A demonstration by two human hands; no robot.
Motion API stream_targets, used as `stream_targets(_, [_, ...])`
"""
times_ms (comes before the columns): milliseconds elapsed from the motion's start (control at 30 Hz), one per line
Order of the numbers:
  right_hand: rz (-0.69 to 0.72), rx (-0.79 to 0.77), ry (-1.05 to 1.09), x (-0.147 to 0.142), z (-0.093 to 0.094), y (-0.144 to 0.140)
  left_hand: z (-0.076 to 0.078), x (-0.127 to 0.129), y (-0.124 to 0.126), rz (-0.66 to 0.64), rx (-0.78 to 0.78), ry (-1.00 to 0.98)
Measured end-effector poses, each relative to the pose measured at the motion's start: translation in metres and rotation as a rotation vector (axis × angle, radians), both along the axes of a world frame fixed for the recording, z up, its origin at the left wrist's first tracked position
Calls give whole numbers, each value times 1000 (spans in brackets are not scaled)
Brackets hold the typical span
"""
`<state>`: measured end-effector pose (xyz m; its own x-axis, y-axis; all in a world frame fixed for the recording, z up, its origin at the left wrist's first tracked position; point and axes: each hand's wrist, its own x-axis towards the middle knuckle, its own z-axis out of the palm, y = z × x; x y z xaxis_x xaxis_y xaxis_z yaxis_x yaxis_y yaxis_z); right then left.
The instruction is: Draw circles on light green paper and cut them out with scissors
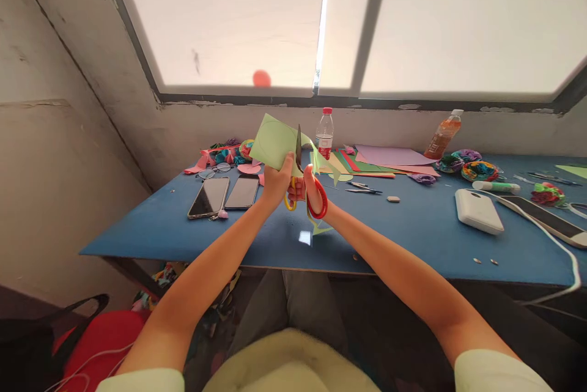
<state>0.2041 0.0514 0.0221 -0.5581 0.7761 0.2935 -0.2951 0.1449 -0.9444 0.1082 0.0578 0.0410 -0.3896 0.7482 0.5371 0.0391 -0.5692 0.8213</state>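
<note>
My left hand point(277, 181) grips a sheet of light green paper point(274, 142) by its lower edge, above the table. A round outline is drawn on that sheet. My right hand point(308, 189) is closed round the handles of a pair of scissors point(299, 146) with yellow and red grips, blades pointing up at the paper's right edge. A cut strip of the same green paper curls off to the right of the blades. Another green scrap point(321, 230) lies below my right hand on the blue table point(394, 239).
Two phones point(208, 198) lie left of my hands. Coloured sheets point(389, 155), a red-capped bottle point(325, 135) and an orange drink bottle point(444, 135) stand or lie behind. On the right are paper flowers point(479, 170), a white power bank point(479, 211) with a cable, and an eraser point(393, 199).
</note>
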Motion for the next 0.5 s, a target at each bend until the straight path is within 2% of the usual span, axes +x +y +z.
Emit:
stream_targets(300, [-50, 10, -18, -5, -8, 2, 4, -7, 6, 2, -47, -181])
stream_targets(367, [-44, -2, -23, -5, -9, 2, 7, -11, 8, 9, -8, -228])
stream_targets(433, [-22, -21, -12, -5, -9, 2, 10, -13, 10, -8, 37, -226])
stream_targets(500, [-26, -39, 7, -5, -8, 2, 12, -14, 10, -29, 17, -202])
